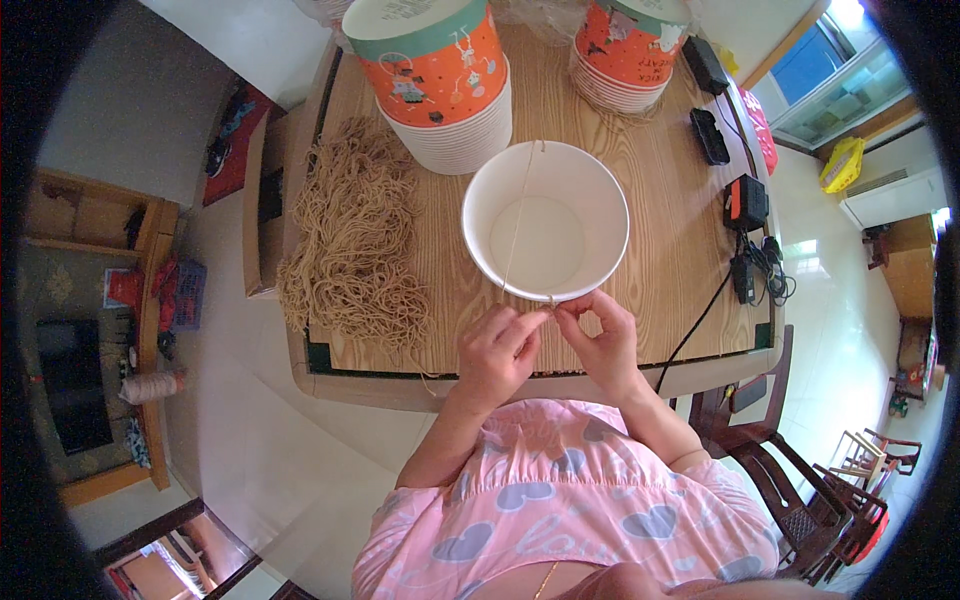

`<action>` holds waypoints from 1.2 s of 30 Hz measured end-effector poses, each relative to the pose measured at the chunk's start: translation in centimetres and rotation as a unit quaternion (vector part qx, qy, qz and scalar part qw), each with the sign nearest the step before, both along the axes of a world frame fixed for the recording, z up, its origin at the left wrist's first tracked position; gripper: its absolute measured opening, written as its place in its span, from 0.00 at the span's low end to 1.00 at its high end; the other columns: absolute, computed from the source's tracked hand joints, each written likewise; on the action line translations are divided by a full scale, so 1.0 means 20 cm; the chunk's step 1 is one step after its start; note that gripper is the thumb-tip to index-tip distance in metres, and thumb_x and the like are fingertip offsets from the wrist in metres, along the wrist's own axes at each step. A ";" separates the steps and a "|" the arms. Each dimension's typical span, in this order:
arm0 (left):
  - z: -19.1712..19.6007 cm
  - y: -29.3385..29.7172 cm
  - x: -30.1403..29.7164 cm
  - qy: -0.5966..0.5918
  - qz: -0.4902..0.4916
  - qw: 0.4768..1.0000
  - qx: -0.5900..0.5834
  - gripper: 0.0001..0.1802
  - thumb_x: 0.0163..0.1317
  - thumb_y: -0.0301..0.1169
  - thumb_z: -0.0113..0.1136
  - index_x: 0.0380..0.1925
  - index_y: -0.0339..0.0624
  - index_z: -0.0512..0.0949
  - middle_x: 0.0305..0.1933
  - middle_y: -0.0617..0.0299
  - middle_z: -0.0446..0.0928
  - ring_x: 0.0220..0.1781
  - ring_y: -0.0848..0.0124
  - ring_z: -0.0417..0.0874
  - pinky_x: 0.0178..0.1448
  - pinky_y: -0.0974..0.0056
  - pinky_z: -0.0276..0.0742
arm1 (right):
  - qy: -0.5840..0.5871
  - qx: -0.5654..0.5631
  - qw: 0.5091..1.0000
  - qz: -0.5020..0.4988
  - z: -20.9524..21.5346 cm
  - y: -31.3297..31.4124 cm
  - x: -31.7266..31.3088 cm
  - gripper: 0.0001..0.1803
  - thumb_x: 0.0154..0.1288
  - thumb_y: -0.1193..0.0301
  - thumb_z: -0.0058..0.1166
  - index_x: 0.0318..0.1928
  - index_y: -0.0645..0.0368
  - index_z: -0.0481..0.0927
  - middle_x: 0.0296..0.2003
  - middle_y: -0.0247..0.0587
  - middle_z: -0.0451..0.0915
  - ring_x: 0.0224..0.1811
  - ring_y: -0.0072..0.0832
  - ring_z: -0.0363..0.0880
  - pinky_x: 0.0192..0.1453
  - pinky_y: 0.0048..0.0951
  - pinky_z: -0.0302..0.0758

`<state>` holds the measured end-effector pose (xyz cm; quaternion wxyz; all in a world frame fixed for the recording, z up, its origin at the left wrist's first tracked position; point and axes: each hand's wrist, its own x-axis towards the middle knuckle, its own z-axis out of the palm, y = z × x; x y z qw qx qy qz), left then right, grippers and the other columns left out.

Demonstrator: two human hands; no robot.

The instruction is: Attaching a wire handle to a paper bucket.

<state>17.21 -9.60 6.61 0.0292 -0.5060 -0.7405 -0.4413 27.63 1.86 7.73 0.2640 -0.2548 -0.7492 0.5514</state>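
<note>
A white paper bucket point(545, 225) stands upright on the wooden table, its open mouth toward me. A thin tan string point(519, 225) crosses its mouth from the far rim to the near rim. At the near rim my left hand point(500, 345) and my right hand point(601, 335) meet, both with fingers pinched on the string. Its end between the fingertips is too small to make out. Left of the bucket lies a loose heap of tan cotton strings point(355, 235), and one strand hangs toward the table's near edge.
Behind the bucket stands a tall stack of orange and green paper buckets point(435, 75). A second stack point(628, 55) is at the far right. Black adapters and cables point(745, 205) lie along the table's right edge. A dark wooden chair point(790, 480) stands at the lower right.
</note>
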 end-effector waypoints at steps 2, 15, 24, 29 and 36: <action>0.01 0.01 0.02 -0.106 0.019 0.994 0.027 0.11 0.49 0.22 0.60 0.36 0.43 0.77 0.25 0.60 0.73 0.24 0.69 0.76 0.27 0.65 0.72 | -0.004 -0.023 1.000 0.001 -0.03 0.00 0.01 0.05 0.54 0.81 0.58 0.33 0.64 0.78 0.28 0.37 0.79 0.32 0.21 0.76 0.38 0.23 0.73; 0.05 0.03 0.03 -0.336 0.023 0.942 -0.009 0.06 0.56 0.26 0.59 0.33 0.35 0.77 0.25 0.58 0.77 0.22 0.74 0.75 0.26 0.69 0.69 | 0.004 -0.033 0.999 0.005 -0.06 0.00 0.01 0.06 0.54 0.81 0.58 0.34 0.65 0.77 0.29 0.36 0.79 0.33 0.20 0.76 0.39 0.22 0.73; 0.06 0.06 0.04 -0.256 0.056 0.965 -0.009 0.07 0.50 0.21 0.62 0.30 0.38 0.76 0.24 0.64 0.75 0.21 0.79 0.72 0.24 0.73 0.67 | 0.029 -0.082 0.996 0.009 -0.08 -0.02 0.02 0.06 0.53 0.80 0.60 0.32 0.65 0.77 0.29 0.36 0.79 0.33 0.20 0.75 0.39 0.22 0.72; 0.06 0.05 0.05 -0.294 0.037 0.955 0.006 0.07 0.51 0.21 0.61 0.31 0.38 0.77 0.26 0.64 0.76 0.21 0.80 0.73 0.25 0.73 0.68 | 0.034 0.031 0.999 -0.023 -0.04 -0.02 0.00 0.07 0.50 0.80 0.62 0.31 0.64 0.77 0.28 0.40 0.78 0.32 0.26 0.77 0.37 0.25 0.74; 0.09 0.04 0.05 -0.401 0.021 0.916 0.012 0.05 0.55 0.22 0.59 0.33 0.34 0.79 0.28 0.63 0.79 0.25 0.81 0.75 0.29 0.75 0.71 | 0.073 0.138 0.987 -0.033 -0.03 -0.02 0.01 0.09 0.47 0.82 0.61 0.31 0.63 0.77 0.29 0.42 0.78 0.32 0.34 0.78 0.35 0.28 0.74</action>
